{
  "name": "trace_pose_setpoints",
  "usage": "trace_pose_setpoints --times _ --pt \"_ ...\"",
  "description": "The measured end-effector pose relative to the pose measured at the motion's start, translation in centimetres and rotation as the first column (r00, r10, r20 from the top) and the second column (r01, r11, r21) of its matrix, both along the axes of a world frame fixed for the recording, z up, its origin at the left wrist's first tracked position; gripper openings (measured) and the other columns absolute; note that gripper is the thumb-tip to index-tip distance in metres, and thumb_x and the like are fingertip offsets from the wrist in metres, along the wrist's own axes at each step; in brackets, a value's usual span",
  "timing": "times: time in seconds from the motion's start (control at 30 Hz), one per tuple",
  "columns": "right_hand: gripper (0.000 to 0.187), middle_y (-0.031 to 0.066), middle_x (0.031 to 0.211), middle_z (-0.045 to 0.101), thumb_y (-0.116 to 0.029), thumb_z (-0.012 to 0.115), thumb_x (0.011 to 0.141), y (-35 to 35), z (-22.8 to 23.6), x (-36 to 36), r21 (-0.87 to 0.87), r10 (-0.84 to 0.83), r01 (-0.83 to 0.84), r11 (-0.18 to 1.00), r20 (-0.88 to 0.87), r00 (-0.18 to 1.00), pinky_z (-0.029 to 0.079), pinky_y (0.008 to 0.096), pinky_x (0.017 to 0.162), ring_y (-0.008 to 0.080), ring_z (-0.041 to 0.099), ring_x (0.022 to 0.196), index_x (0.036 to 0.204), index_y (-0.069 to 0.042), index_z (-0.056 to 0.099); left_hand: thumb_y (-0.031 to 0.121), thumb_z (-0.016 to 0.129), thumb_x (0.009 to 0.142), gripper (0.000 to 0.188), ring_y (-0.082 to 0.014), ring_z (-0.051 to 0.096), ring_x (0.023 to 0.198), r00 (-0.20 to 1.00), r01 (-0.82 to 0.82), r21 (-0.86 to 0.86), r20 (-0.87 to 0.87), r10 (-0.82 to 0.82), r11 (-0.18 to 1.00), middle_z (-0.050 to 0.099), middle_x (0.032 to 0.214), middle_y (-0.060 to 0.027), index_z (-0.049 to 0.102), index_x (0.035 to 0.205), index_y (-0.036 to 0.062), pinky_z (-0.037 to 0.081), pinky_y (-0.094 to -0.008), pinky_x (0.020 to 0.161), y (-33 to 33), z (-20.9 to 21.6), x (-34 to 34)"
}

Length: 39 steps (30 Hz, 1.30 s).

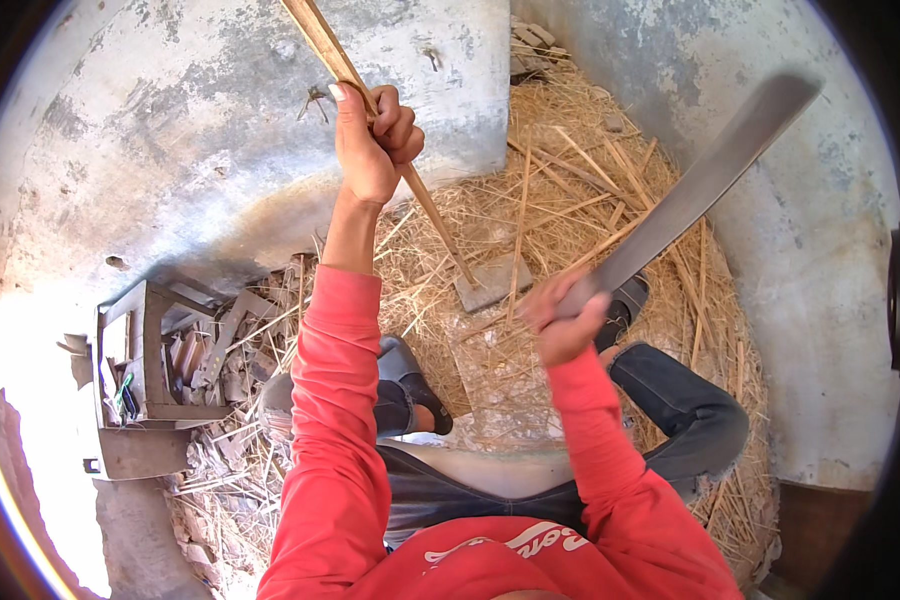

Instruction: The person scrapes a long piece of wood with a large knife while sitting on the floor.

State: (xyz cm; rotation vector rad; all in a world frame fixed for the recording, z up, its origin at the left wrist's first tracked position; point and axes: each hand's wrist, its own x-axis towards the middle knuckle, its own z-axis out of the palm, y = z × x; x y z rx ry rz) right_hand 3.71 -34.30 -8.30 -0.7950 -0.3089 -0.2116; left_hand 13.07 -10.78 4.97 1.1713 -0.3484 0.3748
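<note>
My left hand [372, 145] is wrapped round a long split bamboo strip [432, 212], raised ahead of me. The strip slants, its lower end resting on or just over a flat grey block [494, 283] on the floor; its upper end runs out of view. In my right hand [567, 315], slightly blurred, is the handle of a machete [705, 180]. Its broad dark blade points up and to the right, well apart from the strip.
Straw and thin bamboo slivers [610, 190] litter the floor. A wooden box frame [150, 350] with scraps stands at the left. Worn plaster walls [210, 130] close in ahead and at the right. My bent legs [685, 410] flank the work spot.
</note>
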Motion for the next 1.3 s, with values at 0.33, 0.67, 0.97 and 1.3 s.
trace_pose_setpoints --times 0.33,0.67,0.97,1.3 --pt "0.058 -0.0018 0.053 0.039 -0.063 0.043 0.099 -1.7 0.5 -2.4 -0.308 0.120 -0.483 0.820 -0.733 0.670 0.028 0.0266 0.035 0.0106 0.038 0.038 0.073 -0.011 0.046 0.079 0.023 0.093 0.068 -0.0072 0.011 0.047 0.999 -0.052 0.058 0.004 0.052 0.997 0.018 0.053 0.0081 0.026 0.062 0.0183 0.013 -0.0257 0.043 -1.8 0.4 0.0" --pt "0.056 -0.0002 0.052 0.040 -0.063 0.046 0.096 -1.2 -14.3 -7.9 -0.477 0.024 -0.419 0.773 -0.639 0.769 0.033 0.0322 0.038 0.0160 0.038 0.038 0.076 -0.011 0.048 0.081 0.025 0.091 0.070 -0.0067 0.011 0.047 1.000 -0.028 0.047 -0.010 0.028 0.998 0.018 0.053 0.0078 0.025 0.061 0.0179 0.012 -0.0263 0.043 -2.7 0.4 0.6" --pt "0.059 -0.0009 0.053 0.041 -0.067 0.042 0.097 -2.4 2.1 -0.4 -0.185 0.216 -0.403 0.896 -0.612 0.761 0.034 0.0284 0.036 0.0121 0.040 0.039 0.081 -0.011 0.047 0.082 0.025 0.091 0.070 -0.0067 0.009 0.048 0.996 -0.090 0.018 -0.024 0.090 0.996 0.016 0.053 0.0081 0.025 0.061 0.0182 0.012 -0.0265 0.043 0.4 -0.2 0.0" --pt "0.064 -0.0019 0.049 0.036 -0.074 0.045 0.092 -0.7 -16.5 -7.7 -0.103 0.130 -0.736 0.669 -0.959 0.253 0.034 0.0288 0.037 0.0127 0.035 0.037 0.073 -0.013 0.044 0.081 0.025 0.092 0.069 -0.0072 0.012 0.047 0.987 -0.127 0.095 -0.087 0.135 0.987 0.017 0.054 0.0078 0.024 0.062 0.0180 0.013 -0.0262 0.043 -0.5 0.4 -0.3"
